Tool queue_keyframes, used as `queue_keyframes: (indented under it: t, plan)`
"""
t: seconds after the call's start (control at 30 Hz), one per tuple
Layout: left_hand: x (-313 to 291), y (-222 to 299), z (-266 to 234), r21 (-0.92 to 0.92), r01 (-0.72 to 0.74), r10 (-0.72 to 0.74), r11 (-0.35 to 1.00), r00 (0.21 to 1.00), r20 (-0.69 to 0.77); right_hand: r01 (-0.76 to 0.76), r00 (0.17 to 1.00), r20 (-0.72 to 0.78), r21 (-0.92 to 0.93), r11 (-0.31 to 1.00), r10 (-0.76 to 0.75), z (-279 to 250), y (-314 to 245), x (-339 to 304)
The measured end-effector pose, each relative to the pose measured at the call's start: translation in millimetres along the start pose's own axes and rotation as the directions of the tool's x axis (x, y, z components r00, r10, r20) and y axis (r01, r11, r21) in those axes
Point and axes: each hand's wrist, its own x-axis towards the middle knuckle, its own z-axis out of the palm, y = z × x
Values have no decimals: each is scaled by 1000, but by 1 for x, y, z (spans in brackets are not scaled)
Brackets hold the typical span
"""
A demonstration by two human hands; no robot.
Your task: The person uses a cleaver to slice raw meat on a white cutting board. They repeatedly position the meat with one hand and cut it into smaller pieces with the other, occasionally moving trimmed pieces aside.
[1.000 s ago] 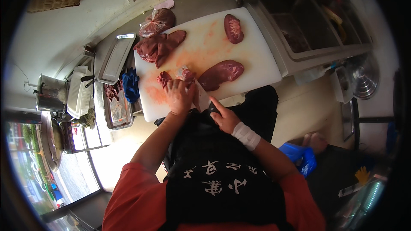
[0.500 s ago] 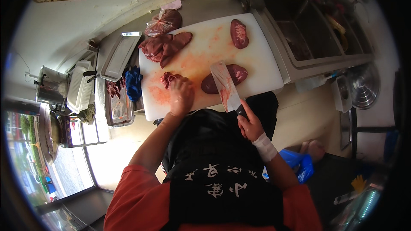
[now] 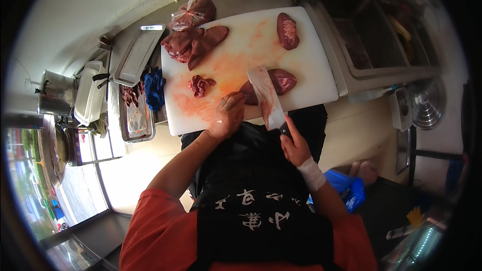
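Note:
My right hand [image 3: 295, 145] grips the dark handle of a cleaver [image 3: 267, 101]. Its broad, red-smeared blade lies over a dark red, oval kidney [image 3: 285, 81] near the board's front edge. My left hand [image 3: 228, 114] has its fingers closed at the left end of that kidney, just left of the blade. The middle of the kidney is hidden under the cleaver. A small heap of red trimmings [image 3: 201, 86] lies left of my left hand. Another kidney piece [image 3: 287, 31], its pale core facing up, lies at the far right of the white cutting board [image 3: 251, 30].
Dark red organ meat [image 3: 193, 45] is piled at the board's far left, with a plastic bag of meat [image 3: 193, 14] behind it. Metal trays [image 3: 138, 60] and a blue cloth-like bundle [image 3: 154, 89] stand left. A steel sink [image 3: 361, 45] adjoins on the right.
My left hand has moved right from the trimmings to the kidney's left end, leaving the trimmings on the board. The cleaver in my right hand stays over the kidney.

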Motion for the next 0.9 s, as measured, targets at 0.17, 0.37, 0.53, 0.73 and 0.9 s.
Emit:
queue_keyframes:
  t: [0.17,0.37,0.53,0.73,0.9]
  plan:
    - [0,-2,4,-11,-25,25,1000,999,-29,-19,1000,21,-10,1000,20,2,-4,2]
    - [-2,-3,4,2,-15,16,1000,1000,-21,-17,998,55,60,998,14,9,-14,36]
    - [-1,-4,5,23,-24,25,999,998,-49,-106,993,63,38,994,103,3,-5,-5]
    - [1,-2,3,-37,-23,22,999,999,-38,-13,995,102,30,999,10,9,-8,29]
    - [2,-2,2,18,-44,45,999,998,-53,-60,991,124,58,996,52,11,-13,27]
